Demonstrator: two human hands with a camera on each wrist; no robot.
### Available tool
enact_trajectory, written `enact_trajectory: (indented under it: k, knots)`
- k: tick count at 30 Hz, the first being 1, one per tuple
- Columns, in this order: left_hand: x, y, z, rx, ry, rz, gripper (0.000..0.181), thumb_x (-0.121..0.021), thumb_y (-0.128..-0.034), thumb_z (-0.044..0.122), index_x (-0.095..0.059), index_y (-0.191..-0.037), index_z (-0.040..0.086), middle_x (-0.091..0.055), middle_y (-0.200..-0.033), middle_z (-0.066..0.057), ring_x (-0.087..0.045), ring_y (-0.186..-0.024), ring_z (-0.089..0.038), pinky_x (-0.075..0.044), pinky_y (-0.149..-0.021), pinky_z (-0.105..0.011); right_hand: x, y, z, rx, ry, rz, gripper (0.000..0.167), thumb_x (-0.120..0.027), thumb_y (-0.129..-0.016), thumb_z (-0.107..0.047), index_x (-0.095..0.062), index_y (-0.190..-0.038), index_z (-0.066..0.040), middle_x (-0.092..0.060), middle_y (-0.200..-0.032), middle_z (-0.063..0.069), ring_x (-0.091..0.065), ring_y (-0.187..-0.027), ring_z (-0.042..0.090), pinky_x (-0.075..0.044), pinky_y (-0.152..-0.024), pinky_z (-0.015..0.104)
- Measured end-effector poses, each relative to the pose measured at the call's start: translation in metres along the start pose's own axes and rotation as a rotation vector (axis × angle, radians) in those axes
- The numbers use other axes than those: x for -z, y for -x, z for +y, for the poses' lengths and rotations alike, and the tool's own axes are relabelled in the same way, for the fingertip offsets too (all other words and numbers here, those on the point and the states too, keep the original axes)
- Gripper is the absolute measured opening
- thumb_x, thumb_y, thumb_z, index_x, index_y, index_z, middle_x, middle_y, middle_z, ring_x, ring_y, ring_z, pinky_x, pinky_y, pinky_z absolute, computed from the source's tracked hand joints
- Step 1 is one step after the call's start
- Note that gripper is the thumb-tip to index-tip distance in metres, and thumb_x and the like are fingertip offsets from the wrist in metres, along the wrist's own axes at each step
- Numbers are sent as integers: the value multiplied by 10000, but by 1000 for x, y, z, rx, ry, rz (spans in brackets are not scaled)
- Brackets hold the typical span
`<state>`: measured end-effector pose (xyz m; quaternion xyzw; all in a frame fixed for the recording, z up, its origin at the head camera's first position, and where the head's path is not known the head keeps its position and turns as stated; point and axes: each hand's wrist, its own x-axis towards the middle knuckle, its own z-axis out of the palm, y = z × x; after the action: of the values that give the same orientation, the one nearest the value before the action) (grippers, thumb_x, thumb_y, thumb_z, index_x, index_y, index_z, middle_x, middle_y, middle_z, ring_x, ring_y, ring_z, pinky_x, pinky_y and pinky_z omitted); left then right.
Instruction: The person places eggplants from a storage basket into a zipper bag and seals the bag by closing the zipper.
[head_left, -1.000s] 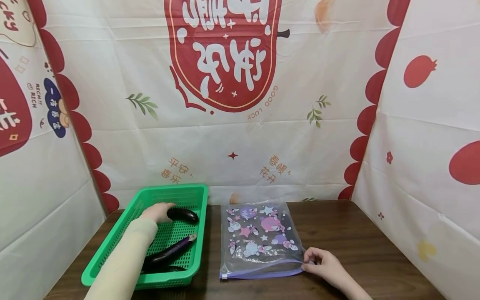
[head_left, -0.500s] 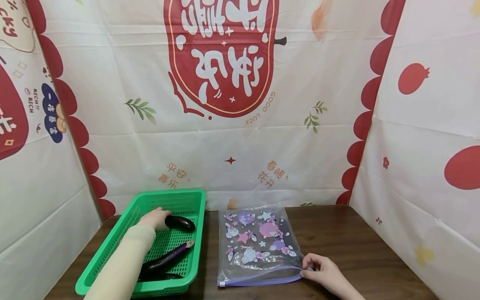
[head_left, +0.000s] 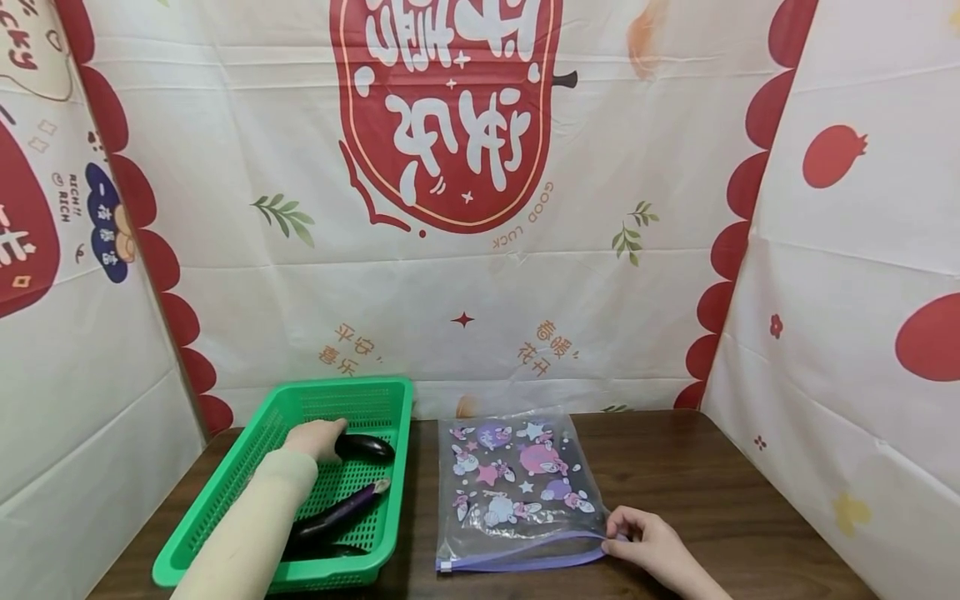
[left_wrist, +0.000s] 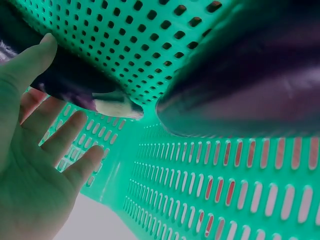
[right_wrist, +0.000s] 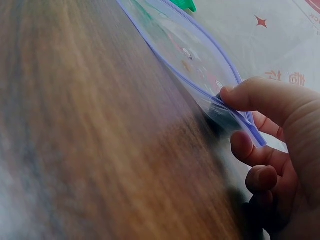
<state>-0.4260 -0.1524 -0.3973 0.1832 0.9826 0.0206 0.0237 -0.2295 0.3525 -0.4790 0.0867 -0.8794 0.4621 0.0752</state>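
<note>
Inside the green basket [head_left: 405, 500], my left hand [head_left: 313, 439] is at the left end of a dark eggplant [head_left: 366, 448]. The left wrist view has its thumb over an eggplant [left_wrist: 75, 77] and fingers along the underside; how firmly they hold is unclear. Another eggplant [head_left: 337, 515] lies nearer me, with a dark one partly visible below it. My right hand [head_left: 651, 546] pinches the right corner of a clear printed zip bag [head_left: 517, 475] lying flat. In the right wrist view, thumb and fingers hold its purple zip edge [right_wrist: 200, 90], whose two strips stand apart.
The basket and bag rest on a brown wooden table [head_left: 660, 467]. White printed cloth [head_left: 465, 283] stands behind the table and on both sides. A slider [head_left: 446, 566] sits at the bag's front left corner.
My left hand has lowered onto the upper eggplant, its fingers now closer around that end. The right hand keeps its hold on the bag corner; the head view has shifted slightly.
</note>
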Motion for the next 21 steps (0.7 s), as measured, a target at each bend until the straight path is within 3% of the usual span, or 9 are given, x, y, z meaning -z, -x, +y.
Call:
enact_trajectory:
  k: [9, 21]
  knots:
    - [-2, -2, -2, -13, -5, 3, 476, -784, -768, 3, -611, -1210, 38, -648, -1092, -158, -615, -977, -353, -511, -720, -455, 0, -1, 1, 11, -8, 0, 194, -788, -774, -169, -603, -819, -133, -508, -692, -76, -453, -616, 29, -366, -579, 233]
    - [1, 2, -4, -22, 61, -12, 411, -806, -748, 16, -646, -1125, 45, -649, -1031, -110, -613, -962, -333, -508, -741, -462, 1, 0, 0, -1, -15, -13, 188, -782, -783, -172, -604, -821, -127, -518, -700, -69, -469, -626, 39, -375, -591, 233]
